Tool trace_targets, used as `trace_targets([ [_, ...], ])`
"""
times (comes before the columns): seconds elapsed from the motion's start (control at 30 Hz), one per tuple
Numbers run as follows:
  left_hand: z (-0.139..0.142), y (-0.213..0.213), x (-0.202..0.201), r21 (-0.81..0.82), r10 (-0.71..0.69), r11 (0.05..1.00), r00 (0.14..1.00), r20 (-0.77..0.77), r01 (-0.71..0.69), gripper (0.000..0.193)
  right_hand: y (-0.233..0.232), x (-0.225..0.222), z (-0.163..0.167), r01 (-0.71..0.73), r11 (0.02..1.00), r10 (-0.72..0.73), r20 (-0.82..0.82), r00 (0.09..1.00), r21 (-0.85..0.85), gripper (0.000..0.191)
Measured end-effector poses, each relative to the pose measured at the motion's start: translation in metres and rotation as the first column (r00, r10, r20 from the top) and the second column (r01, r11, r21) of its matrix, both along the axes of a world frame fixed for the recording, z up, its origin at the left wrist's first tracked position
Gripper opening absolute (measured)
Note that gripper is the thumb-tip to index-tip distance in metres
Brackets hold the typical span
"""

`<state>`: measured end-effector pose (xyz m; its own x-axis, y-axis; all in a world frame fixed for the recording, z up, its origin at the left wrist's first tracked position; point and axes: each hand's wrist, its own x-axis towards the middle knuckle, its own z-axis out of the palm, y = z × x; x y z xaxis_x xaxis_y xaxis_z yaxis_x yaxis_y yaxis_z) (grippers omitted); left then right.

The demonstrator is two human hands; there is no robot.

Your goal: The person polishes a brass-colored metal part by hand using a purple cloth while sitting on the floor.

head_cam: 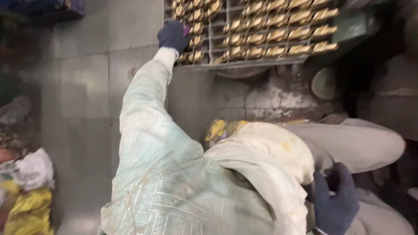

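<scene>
A: At the near edge of the metal rack (261, 61), our left hand (173, 35), in a dark glove, rests on the brass parts (278, 32), which lie in rows between the rack's bars. The fingers look curled over a small purple bit by the nearest pieces, though we cannot tell whether they actually pinch anything.

B: And our right hand (334, 201)?

A: Down by our lap, gloved too, well apart from the rack. Its fingers look loosely bent and we see nothing in them, but part of the hand runs off the frame.

B: So which step are we at?

A: We judge we are handling one piece at the rack's near left corner. A move from here would call for a careful pinch on a single piece, since its neighbours lie touching it.

B: What's around us?

A: Grey floor tiles (82, 87), a heap of rags and yellow wrapping (26, 191) at the left, a round lid (324, 82) past the rack. Our own pale sleeve (143, 113) and knee (348, 143) hide much of the floor.
</scene>
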<state>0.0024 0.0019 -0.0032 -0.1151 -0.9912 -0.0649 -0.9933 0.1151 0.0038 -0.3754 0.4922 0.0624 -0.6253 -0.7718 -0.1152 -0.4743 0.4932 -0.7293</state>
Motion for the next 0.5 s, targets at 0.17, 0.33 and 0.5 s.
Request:
trace_targets([
  [0.17,0.002,-0.003,0.008,-0.091,-0.059,0.994,0.996,-0.072,0.052,0.03,0.002,0.0,-0.003,-0.047,0.998,0.046,-0.018,0.999,-0.03,0.047],
  [0.33,0.011,-0.002,0.02,-0.156,-0.118,0.982,0.991,-0.059,0.108,0.021,0.008,-0.005,-0.01,-0.102,0.994,0.098,-0.107,0.989,-0.031,0.045],
  [0.5,0.028,-0.005,0.044,-0.214,-0.038,0.976,0.999,0.03,0.043,0.021,0.008,-0.009,-0.013,-0.107,0.994,0.107,-0.132,0.985,0.004,0.048],
])
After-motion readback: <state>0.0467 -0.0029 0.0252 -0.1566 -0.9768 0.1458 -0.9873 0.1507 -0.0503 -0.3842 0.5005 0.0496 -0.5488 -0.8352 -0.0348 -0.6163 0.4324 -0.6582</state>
